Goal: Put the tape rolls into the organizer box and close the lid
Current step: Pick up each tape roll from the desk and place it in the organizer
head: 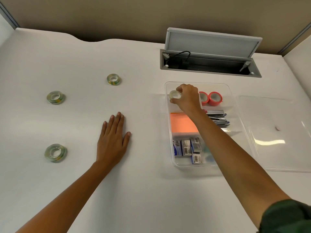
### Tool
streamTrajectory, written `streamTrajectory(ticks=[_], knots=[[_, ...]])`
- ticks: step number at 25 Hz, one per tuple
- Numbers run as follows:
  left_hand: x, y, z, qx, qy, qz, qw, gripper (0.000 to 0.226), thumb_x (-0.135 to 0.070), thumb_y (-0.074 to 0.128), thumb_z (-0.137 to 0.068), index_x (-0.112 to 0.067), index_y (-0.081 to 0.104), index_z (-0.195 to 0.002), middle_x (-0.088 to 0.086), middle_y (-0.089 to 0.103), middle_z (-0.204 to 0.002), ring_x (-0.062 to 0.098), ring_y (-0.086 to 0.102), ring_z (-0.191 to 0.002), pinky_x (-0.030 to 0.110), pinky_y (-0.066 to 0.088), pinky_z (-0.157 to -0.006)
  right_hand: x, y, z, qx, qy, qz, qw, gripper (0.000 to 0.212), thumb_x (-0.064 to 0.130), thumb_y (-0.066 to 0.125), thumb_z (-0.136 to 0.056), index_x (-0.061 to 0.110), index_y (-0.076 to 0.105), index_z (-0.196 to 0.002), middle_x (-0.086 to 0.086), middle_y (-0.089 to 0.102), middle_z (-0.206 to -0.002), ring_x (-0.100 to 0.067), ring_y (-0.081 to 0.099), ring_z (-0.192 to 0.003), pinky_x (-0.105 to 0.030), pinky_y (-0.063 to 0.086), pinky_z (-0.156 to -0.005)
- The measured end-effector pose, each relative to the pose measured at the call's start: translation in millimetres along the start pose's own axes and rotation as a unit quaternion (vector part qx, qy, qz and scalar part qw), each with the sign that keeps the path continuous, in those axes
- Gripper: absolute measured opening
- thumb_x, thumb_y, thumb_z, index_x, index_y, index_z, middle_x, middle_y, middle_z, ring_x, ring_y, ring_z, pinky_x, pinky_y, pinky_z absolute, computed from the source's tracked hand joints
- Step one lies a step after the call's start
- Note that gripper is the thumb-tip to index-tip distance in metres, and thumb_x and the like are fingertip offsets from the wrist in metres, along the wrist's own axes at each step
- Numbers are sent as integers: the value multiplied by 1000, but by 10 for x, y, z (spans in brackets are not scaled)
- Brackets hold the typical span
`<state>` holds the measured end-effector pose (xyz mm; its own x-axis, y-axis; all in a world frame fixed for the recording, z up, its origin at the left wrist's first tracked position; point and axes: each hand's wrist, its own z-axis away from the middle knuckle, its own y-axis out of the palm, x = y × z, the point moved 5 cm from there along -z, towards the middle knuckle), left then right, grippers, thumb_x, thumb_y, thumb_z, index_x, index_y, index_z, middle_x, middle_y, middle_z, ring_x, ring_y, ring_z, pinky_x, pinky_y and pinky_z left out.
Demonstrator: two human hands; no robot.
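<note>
While left hand (113, 140) rests, right hand (186, 96) holds tape roll (175, 95).

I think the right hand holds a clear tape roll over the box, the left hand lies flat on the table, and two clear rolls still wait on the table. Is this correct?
Not quite: the head view shows three clear rolls on the table, not two. The rest holds: the right hand holds a clear tape roll over the box, and the left hand lies flat.
</note>
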<state>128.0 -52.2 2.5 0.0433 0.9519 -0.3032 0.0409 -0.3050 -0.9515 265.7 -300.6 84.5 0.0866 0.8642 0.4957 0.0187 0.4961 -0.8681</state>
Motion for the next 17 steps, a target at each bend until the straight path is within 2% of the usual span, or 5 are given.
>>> streamTrajectory(ticks=[4, 7, 11, 14, 17], knots=[[-3, 4, 8, 5, -4, 1, 1000, 64, -45, 21, -96, -14, 14, -152, 1, 13, -161, 16, 6, -148, 37, 6, -122, 1, 140, -131, 21, 6, 5, 1000, 45, 15, 82, -68, 6, 66, -109, -12, 66, -115, -26, 57, -105, -24, 38, -76], [2, 2, 1, 3, -5, 3, 1000, 64, -44, 23, -96, -13, 15, -151, 1, 14, -160, 17, 7, -148, 37, 7, -122, 12, 182, -155, 8, 3, 22, 1000, 37, 8, 76, -72, 4, 66, -107, -15, 67, -113, -28, 59, -102, -25, 38, -73], [4, 1, -2, 0, -2, -1, 1000, 64, -44, 23, -96, -13, 16, -151, 2, 15, -160, 17, 8, -148, 38, 8, -122, 38, 182, -148, -18, 2, 42, 999, 31, 6, 71, -78, 3, 67, -108, -16, 68, -112, -29, 61, -101, -27, 44, -76], [3, -13, -3, 3, 1, 7, 1000, 66, -45, 22, -95, -12, 15, -151, 2, 14, -160, 17, 7, -148, 37, 6, -122, 36, 189, -129, -8, 3, 45, 999, 32, 11, 72, -79, 4, 66, -109, -15, 65, -115, -27, 60, -102, -22, 39, -73], [-4, -76, 29, 3, 15, 36, 999, 63, -43, 24, -95, -12, 20, -150, 2, 18, -160, 17, 9, -148, 35, 2, -122, 58, 70, -41, -28, -4, 48, 998, 34, 16, 72, -82, 6, 64, -113, -14, 62, -120, -27, 59, -106, -25, 45, -81]])
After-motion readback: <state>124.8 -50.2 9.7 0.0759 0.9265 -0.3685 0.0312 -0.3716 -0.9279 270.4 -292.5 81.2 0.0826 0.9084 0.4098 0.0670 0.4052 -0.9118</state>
